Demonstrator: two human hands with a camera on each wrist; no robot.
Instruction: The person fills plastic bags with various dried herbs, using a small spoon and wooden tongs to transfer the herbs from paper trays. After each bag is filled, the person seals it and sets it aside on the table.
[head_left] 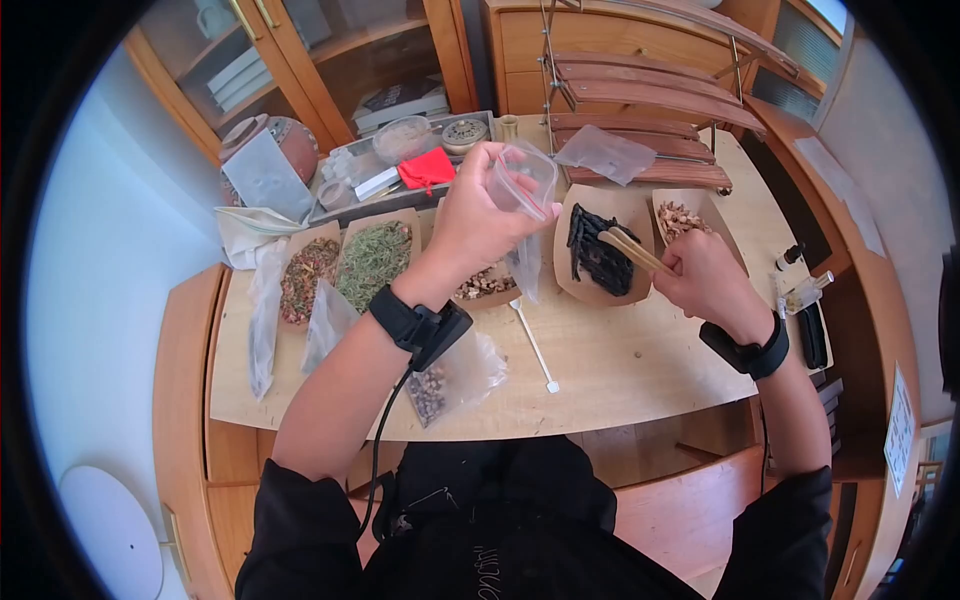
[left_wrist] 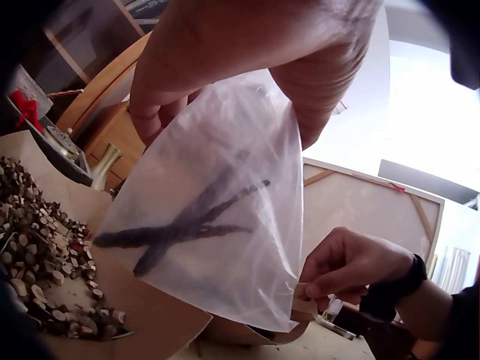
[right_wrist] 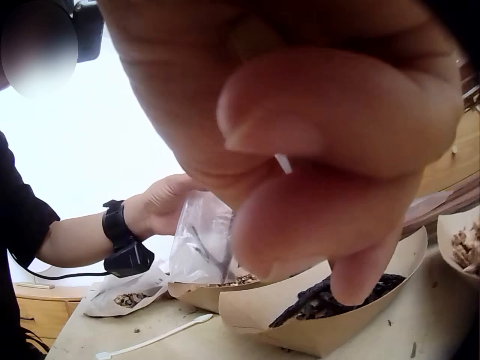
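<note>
Nearest me on the pale wooden counter [head_left: 605, 380] lay a crumpled see-through packet [head_left: 460, 378] of small brown pieces, and just beyond it a slim white stick [head_left: 534, 345] with a flat, squared end. Past these, my right hand [head_left: 703, 275] had its fingers curled snugly round smooth wooden tongs [head_left: 632, 247], whose tips sat over long, black, wrinkled strips [head_left: 590, 255] in a boat-shaped brown paper tray [right_wrist: 330, 335]; I could not tell whether the tips had a strip between them. The strips lay beyond those fingers, to their left. My left hand [head_left: 472, 218] gripped a clear plastic bag [head_left: 525, 185] near its top, thumb to one side and the other fingers opposite, so it hung beneath my palm, thin and filmy, with a few dark strips [left_wrist: 176, 229] lying crossed inside. More paper trays [left_wrist: 154, 319] held round, pale-faced slices [head_left: 485, 285], a feathery green herb [head_left: 375, 250] and, on the far right, light flaky chips [head_left: 680, 218]. Farther back, a soft red cloth pouch [head_left: 427, 170] lay in a grey tray [head_left: 365, 208], near a reddish-brown slatted wooden rack [head_left: 640, 95]; behind stood a glass-doored wooden cabinet [head_left: 300, 75]
</note>
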